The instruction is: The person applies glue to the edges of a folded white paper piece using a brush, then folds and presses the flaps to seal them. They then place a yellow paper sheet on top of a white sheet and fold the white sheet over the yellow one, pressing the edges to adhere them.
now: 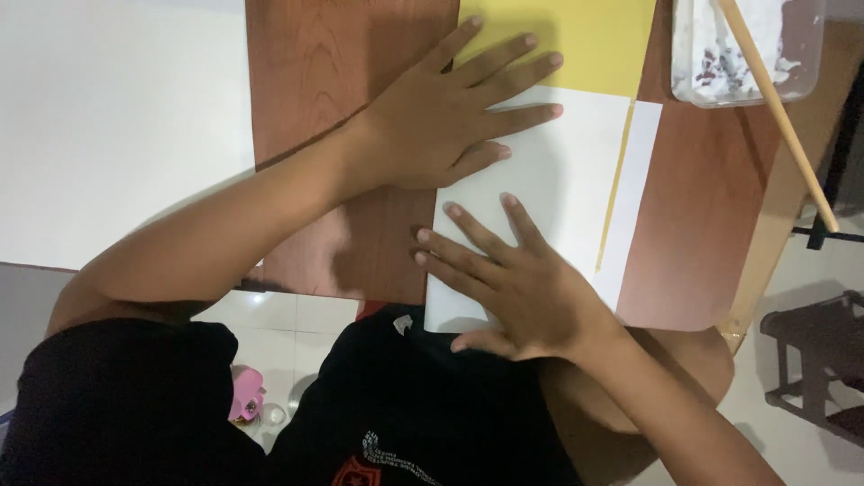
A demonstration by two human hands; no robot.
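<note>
A: Where do the edges run?

B: The white paper lies on the brown wooden board, its near edge hanging just past the board's front edge, over the person's lap. Its far edge meets a yellow sheet, and a thin yellow strip shows along its right side.

A: Any room around it?

B: Bare board lies to the left of the paper and a narrower band to the right. A clear plastic tray sits at the far right corner with a wooden stick slanting out of it, well apart from both hands.

A: And the hands?

B: The left hand lies flat, fingers spread, palm on the board and fingertips across the paper's far left corner and the yellow sheet. The right hand presses flat on the paper's near left part, fingers spread toward its left edge. Neither hand closes around anything; both simply press down.
</note>
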